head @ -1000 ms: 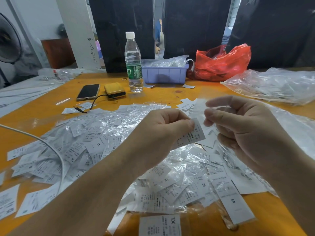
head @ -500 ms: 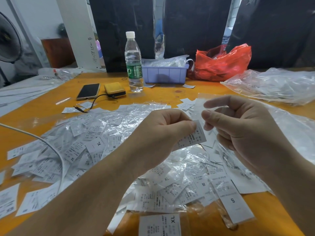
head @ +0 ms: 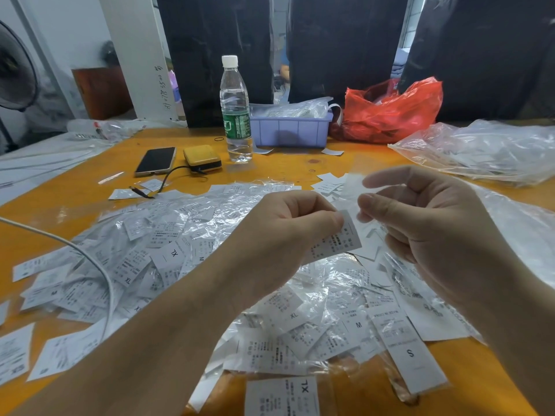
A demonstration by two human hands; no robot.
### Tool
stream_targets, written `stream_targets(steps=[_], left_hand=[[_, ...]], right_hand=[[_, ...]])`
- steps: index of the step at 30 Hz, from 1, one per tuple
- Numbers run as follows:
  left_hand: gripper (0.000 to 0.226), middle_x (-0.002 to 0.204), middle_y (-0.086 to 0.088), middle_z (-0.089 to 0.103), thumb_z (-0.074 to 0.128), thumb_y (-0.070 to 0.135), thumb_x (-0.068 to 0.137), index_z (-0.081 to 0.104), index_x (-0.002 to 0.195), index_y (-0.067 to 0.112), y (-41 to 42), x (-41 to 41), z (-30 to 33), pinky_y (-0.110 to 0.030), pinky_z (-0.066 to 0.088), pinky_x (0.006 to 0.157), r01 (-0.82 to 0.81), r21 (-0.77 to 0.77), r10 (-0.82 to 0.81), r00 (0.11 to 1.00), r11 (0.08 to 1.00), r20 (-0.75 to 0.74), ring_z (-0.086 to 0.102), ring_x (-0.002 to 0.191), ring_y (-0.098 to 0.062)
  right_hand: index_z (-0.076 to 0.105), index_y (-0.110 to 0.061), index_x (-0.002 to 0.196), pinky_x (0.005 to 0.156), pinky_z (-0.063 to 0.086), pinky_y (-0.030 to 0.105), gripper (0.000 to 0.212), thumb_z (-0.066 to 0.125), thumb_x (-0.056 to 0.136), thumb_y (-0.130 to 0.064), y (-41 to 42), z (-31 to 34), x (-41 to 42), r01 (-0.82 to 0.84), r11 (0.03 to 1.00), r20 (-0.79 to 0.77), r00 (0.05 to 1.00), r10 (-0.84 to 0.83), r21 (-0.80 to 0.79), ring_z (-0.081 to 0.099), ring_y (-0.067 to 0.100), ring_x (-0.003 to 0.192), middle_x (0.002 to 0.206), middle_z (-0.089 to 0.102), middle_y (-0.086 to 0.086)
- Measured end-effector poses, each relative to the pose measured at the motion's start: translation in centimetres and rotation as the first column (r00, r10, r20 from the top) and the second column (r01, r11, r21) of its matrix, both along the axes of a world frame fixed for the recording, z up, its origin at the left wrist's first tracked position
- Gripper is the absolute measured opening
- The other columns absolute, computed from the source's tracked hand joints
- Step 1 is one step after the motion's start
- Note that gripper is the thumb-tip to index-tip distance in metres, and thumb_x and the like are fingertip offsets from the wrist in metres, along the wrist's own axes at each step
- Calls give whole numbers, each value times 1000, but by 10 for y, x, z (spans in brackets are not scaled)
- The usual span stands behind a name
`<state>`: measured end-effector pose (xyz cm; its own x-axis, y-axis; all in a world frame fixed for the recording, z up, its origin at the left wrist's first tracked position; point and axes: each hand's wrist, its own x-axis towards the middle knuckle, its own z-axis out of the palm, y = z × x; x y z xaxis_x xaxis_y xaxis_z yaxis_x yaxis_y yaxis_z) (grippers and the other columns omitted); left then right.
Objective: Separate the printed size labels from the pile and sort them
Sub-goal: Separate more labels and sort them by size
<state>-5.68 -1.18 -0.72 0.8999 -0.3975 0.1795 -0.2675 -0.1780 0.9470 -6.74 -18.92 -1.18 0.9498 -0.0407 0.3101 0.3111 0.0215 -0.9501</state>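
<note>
A wide pile of white printed size labels (head: 168,250), many in crinkled clear sleeves, covers the orange table (head: 300,166). Marks such as XL, M and S show on some. My left hand (head: 285,235) is held above the pile and pinches one printed label (head: 338,241) between thumb and forefinger. My right hand (head: 429,229) is close on the right. Its thumb and forefinger are on a thin clear sleeve (head: 353,190) that rises from that label. A long S label (head: 410,352) and an XL label (head: 282,396) lie near the front edge.
At the back stand a water bottle (head: 235,115), a purple bin (head: 291,132) and a red plastic bag (head: 390,112). Clear bags (head: 486,151) lie at the right. A phone (head: 156,160), a yellow power bank (head: 201,157) and a white cable (head: 90,259) are on the left.
</note>
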Motion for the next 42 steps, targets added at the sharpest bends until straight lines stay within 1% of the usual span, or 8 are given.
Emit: stream_targets(steps=[10,21,24,32,35,37,40,42], left_hand=[[14,62,14,63,60,37,74,70,67,30,0,1,-1,-8,37,48,-4,-22,4,1000,1000,5,52,55,3],[15,61,15,61,59,39,73,70,66,31,0,1,-1,-8,36,48,0,3,0,1000,1000,7,50,54,2],[14,61,15,62,60,39,73,70,66,33,0,1,-1,-8,37,49,-7,4,7,1000,1000,7,51,55,2],[14,62,13,62,60,34,75,70,67,28,1,2,-2,-8,36,47,-7,-39,7,1000,999,2,51,53,3],[16,62,12,64,65,24,82,72,68,23,1,3,-3,-7,37,47,6,-71,-6,1000,997,-3,53,52,4],[16,62,11,64,67,18,84,73,70,22,1,4,-3,-8,37,48,6,-83,-6,1000,997,-1,52,51,2],[12,63,9,63,62,27,75,73,75,22,1,5,-3,-13,37,48,-26,-78,27,1000,997,12,47,50,-3],[8,63,9,63,63,24,77,71,74,22,1,6,-3,-15,37,46,-60,-108,62,998,992,16,48,48,-4]], right_hand=[[68,-15,97,38,20,22,35,75,64,-25,1,-1,0,-56,998,-18,998,55,-6,24,10,35,68,68,11],[67,-15,100,36,24,20,39,76,63,-20,2,0,-1,-14,1000,-30,999,14,16,26,7,34,69,68,8],[66,-17,101,37,22,22,38,76,64,-22,3,1,-3,-34,999,-31,999,33,-29,25,8,35,70,69,8],[66,-15,102,40,15,30,40,75,63,-21,4,3,-5,-49,998,-38,998,48,-31,22,11,37,72,70,11],[66,-15,101,39,17,27,40,75,63,-19,5,3,-4,-52,998,-42,998,51,-23,23,11,37,72,70,10],[67,-15,101,38,18,24,39,77,63,-13,4,3,-3,-50,999,-54,997,51,11,23,10,38,67,67,5],[67,-12,102,36,21,21,37,75,67,-5,4,2,0,-45,998,-82,995,48,45,23,8,38,56,57,-5],[66,-11,102,35,22,20,39,75,65,-4,3,3,0,-51,995,-108,992,60,87,21,7,38,57,51,-2]])
